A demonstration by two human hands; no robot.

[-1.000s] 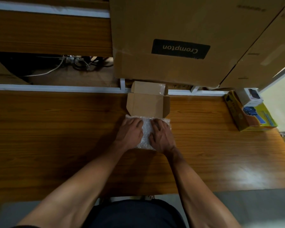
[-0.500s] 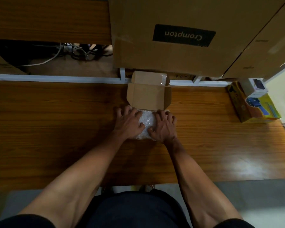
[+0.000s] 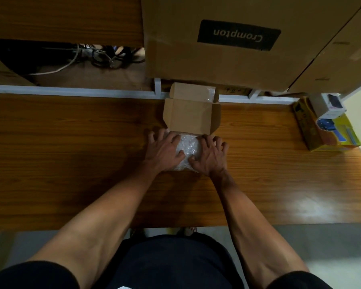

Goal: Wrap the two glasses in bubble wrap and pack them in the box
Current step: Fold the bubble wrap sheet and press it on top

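"Crompton" in pale letters on a black label point(image 3: 239, 35), upside down from here, stuck on the big cardboard carton point(image 3: 217, 65) behind the desk, print on the yellow box point(image 3: 329, 130) at right too small to read

Glossy wood-grain table point(image 3: 71, 163); matt brown cardboard box point(image 3: 191, 117); clear, crinkled plastic bubble wrap point(image 3: 188, 147); big matt cardboard carton point(image 3: 227, 65); shiny printed yellow packet point(image 3: 329, 130).
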